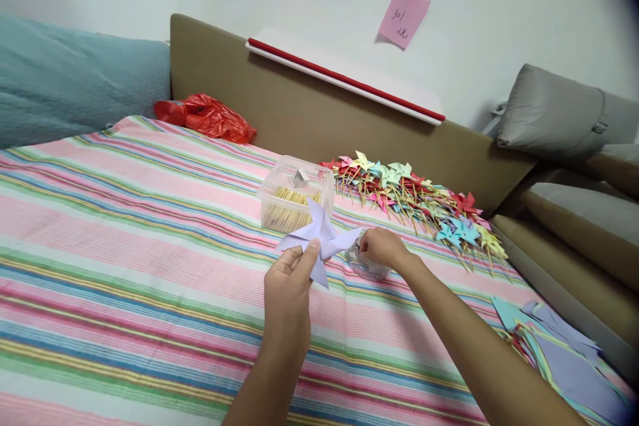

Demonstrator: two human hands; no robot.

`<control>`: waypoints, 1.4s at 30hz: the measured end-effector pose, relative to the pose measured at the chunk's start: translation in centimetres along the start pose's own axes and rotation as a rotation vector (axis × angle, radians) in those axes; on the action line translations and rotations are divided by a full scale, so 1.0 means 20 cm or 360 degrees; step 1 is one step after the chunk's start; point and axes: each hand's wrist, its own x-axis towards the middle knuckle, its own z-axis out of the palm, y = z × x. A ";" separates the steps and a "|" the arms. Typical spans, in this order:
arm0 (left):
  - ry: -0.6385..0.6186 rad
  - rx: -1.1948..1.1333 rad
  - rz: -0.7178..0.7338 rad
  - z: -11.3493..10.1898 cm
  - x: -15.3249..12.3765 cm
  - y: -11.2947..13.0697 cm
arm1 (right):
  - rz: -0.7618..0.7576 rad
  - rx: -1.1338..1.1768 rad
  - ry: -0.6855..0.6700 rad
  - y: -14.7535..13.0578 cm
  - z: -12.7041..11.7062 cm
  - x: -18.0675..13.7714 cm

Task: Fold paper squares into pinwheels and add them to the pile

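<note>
Nearest, the left hand point(291, 274) holds a lavender paper pinwheel point(325, 231) with thumb pressed near its folded centre and fingers behind, the blades fanning out beyond them; such paper is probably very light and easily creased, so the layered middle seems the safest hold. Just beside one blade tip, the right hand point(383, 246) bunches its fingers at a small clear container point(373, 271), whether gripping anything I cannot tell. Farther off stands a clear plastic box point(322, 176) of wooden sticks point(287, 216).
</note>
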 end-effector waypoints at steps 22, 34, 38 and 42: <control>-0.0210 0.0432 -0.0043 0.14 -0.08 -0.29 | 0.0228 0.0639 0.0577 0.43 0.54 -0.94; -0.0316 0.0594 -0.0070 0.25 -0.06 -0.53 | -0.0076 0.0409 0.0968 0.29 0.78 -0.97; -0.0326 0.0684 -0.0094 0.27 -0.06 -0.56 | -0.0072 0.0485 0.1019 0.32 0.77 -0.95; -0.0326 0.0696 -0.0107 0.27 -0.07 -0.56 | -0.0040 0.0636 0.1077 0.33 0.76 -0.95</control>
